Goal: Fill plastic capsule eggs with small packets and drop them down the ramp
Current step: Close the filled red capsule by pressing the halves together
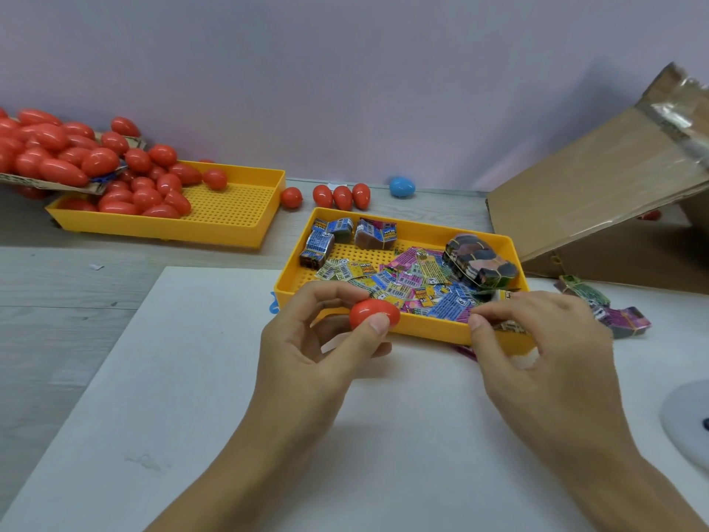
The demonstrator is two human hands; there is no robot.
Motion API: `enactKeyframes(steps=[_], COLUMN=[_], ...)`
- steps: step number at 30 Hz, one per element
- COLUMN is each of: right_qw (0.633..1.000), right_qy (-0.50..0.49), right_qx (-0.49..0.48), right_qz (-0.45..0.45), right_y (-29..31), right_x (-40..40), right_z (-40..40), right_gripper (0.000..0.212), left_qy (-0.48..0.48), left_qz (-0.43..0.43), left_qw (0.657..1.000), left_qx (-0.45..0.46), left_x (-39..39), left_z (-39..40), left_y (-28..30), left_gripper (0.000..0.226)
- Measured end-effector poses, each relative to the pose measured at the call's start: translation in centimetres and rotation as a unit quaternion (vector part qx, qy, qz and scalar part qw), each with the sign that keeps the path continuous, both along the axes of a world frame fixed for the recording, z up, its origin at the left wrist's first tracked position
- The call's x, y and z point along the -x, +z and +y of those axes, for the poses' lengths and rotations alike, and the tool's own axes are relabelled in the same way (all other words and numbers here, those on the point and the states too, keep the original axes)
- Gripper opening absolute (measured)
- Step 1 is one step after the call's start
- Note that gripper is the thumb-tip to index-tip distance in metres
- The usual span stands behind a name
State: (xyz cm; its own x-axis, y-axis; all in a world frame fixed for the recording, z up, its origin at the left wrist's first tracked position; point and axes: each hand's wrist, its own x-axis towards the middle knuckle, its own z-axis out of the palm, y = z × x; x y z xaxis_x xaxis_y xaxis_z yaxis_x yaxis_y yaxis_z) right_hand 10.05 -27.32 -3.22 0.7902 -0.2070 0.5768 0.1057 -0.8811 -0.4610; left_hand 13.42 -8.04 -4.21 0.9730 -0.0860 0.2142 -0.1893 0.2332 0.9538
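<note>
While left hand (pixel 307 339) pinches red egg (pixel 374 317) | right hand (pixel 537 339) perhaps empty

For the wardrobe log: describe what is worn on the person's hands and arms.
Nothing is worn. The left hand and right hand are bare: no gloves, and no rings, watch or bracelet on the sides that show. Both forearms are bare down to the bottom edge of the picture, with no sleeve in view. The fingernails are short and unpainted.

Left hand (pixel 307 339) was raised palm-right, thumb and curled fingers pinching a red egg (pixel 374 316). Right hand (pixel 544 351) was just right of it, fingers bent, thumb tip near forefinger; what it held could not be determined.
</note>
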Motion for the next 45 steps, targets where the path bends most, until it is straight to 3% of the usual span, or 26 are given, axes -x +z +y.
enactKeyframes(steps=[3,6,9,13,17,22,25,28,31,33,35,37,40,45], right_qw=[1.000,0.998,0.984,0.928,0.879,0.859,0.860,0.854,0.862,0.881,0.918,0.957,0.972,0.978], right_qy=[0.007,0.018,0.064,0.168,0.175,0.179,0.171,0.161,0.162,0.165,0.187,0.214,0.225,0.201], right_qx=[0.029,0.007,-0.133,-0.330,-0.443,-0.479,-0.480,-0.494,-0.480,-0.443,-0.349,-0.191,-0.048,-0.056], right_qz=[-0.001,-0.064,-0.100,-0.053,0.009,0.035,0.039,0.025,0.015,0.011,-0.012,-0.047,-0.048,-0.022], right_y=[0.3,0.3,0.6,0.5,0.5,0.4,0.3,0.3,0.2,0.1,0.2,0.5,0.5,0.3], right_x=[0.3,0.4,0.8,1.3,1.3,1.4,1.3,1.1,1.1,1.2,1.4,1.6,1.5,1.3], right_z=[-0.1,-0.3,0.1,1.5,2.4,3.0,2.9,2.9,2.7,2.7,2.6,2.4,2.0,2.1], right_gripper=[0.016,0.020,0.025,0.037,0.036,0.036,0.034,0.030,0.028,0.039,0.063,0.073,0.059,0.039], left_qy=[-0.004,-0.003,-0.005,-0.025,-0.059,-0.091,-0.094,-0.080,-0.069,-0.061,-0.057,-0.055,-0.062,-0.066], left_qz=[0.002,0.007,0.012,-0.031,-0.071,-0.006,-0.009,-0.027,-0.028,-0.023,-0.018,-0.017,-0.026,-0.027], left_qw=[1.000,1.000,1.000,0.999,0.992,0.991,0.990,0.988,0.989,0.991,0.992,0.992,0.992,0.991], left_qx=[0.004,-0.001,0.004,-0.007,-0.089,-0.093,-0.100,-0.131,-0.127,-0.118,-0.112,-0.109,-0.110,-0.110], left_x=[0.0,-0.1,-0.1,0.1,0.5,0.3,0.4,0.6,0.5,0.4,0.3,0.3,0.3,0.3], left_z=[0.0,0.1,0.1,0.0,-0.3,-0.2,-0.3,-0.5,-0.5,-0.5,-0.4,-0.3,-0.2,-0.2], left_y=[0.1,0.0,0.1,0.2,0.1,0.2,0.2,0.1,-0.1,-0.1,0.1,0.1,0.1,0.0], left_gripper=[0.025,0.027,0.029,0.021,0.028,0.027,0.029,0.013,0.008,0.008,0.011,0.019,0.015,0.010])
